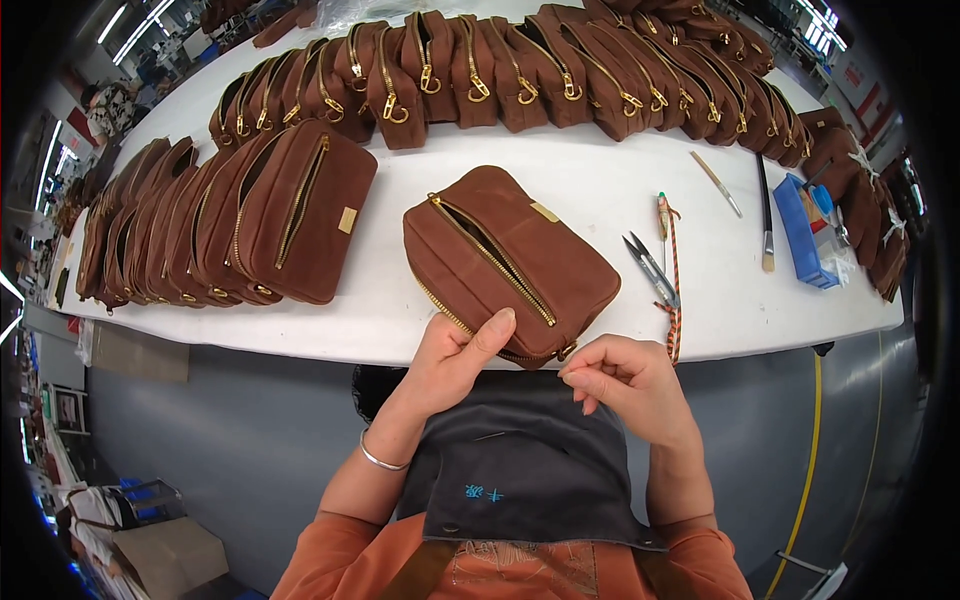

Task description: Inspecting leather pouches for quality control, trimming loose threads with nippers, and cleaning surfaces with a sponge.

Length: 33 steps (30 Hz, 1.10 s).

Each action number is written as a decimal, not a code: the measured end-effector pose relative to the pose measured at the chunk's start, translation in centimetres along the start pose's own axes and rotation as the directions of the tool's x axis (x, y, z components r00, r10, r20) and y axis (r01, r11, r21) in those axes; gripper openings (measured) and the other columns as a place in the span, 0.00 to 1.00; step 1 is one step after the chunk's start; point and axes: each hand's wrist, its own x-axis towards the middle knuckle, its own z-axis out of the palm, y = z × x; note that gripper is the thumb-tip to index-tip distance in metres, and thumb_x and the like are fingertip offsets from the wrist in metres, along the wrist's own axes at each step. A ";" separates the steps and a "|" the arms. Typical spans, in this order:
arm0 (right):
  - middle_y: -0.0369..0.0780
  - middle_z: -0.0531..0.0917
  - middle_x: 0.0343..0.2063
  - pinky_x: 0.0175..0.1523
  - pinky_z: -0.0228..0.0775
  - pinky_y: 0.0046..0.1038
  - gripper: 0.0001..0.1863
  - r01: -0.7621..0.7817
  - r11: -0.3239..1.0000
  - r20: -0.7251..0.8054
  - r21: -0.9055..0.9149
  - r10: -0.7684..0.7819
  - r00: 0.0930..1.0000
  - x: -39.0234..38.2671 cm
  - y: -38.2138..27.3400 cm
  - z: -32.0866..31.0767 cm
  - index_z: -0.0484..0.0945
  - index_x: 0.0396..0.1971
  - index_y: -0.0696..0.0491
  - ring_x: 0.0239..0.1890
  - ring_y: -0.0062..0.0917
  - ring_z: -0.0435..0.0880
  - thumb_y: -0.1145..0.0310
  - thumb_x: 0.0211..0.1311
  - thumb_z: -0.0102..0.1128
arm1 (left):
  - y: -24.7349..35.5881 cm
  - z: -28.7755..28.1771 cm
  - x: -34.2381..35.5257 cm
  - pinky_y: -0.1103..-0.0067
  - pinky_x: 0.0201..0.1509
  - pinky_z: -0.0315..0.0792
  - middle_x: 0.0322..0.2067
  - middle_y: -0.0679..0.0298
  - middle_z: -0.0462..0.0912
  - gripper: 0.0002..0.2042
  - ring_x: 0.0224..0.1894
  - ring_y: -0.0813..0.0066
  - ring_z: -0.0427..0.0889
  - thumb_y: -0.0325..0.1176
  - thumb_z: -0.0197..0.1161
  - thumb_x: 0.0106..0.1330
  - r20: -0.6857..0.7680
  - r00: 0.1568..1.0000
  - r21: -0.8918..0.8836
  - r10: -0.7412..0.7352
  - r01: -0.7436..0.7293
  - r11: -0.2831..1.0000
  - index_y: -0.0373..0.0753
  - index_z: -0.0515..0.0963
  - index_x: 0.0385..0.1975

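A brown zippered pouch point(575, 260) with brass zippers and a small gold tag lies at the table's near edge. My left hand point(448, 365) grips its near left side, thumb on top and fingers hidden beneath. The front zipper stands slightly parted. My right hand point(632, 385) is closed in a pinch just by the pouch's near right corner, where a small brass fitting point(567, 351) shows. Whatever thread or small piece those fingers hold, if any, is too small to make out.
Thread snips point(655, 275) with a striped cord and an awl-like tool point(662, 215) lie right of the pouch. Farther right are a thin stick point(716, 184), a brush point(768, 215) and a blue tray point(805, 240). Similar pouches stand in rows left point(300, 215) and far point(430, 75).
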 end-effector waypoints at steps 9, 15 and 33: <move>0.42 0.83 0.38 0.35 0.78 0.18 0.03 0.394 0.916 -0.076 -0.073 -0.399 0.914 0.8 2.1 1.4 0.82 0.37 0.61 0.29 0.18 0.82 0.80 0.65 0.62 | 0.2 0.1 -0.1 0.80 0.51 0.73 0.44 0.67 0.83 0.15 0.47 0.84 0.77 0.37 0.54 0.77 -0.002 0.999 -0.108 -0.047 0.047 0.993 0.30 0.79 0.49; 0.41 0.81 0.39 0.39 0.79 0.19 0.03 0.370 0.908 -0.102 0.198 -0.357 0.929 0.9 2.3 3.0 0.79 0.38 0.61 0.33 0.19 0.82 0.78 0.69 0.59 | -0.1 -0.1 -0.2 0.79 0.53 0.73 0.45 0.66 0.83 0.16 0.48 0.83 0.77 0.38 0.52 0.78 0.008 0.999 -0.078 -0.046 0.047 0.996 0.30 0.78 0.51; 0.43 0.73 0.30 0.31 0.72 0.37 0.11 0.584 0.305 0.503 -0.752 -0.306 0.808 1.0 -5.2 -0.4 0.69 0.30 0.58 0.31 0.38 0.77 0.85 0.46 0.59 | -0.4 -0.2 -0.4 0.82 0.42 0.72 0.34 0.69 0.82 0.18 0.38 0.87 0.73 0.39 0.49 0.80 -0.014 0.997 0.117 -0.070 0.071 0.991 0.27 0.79 0.41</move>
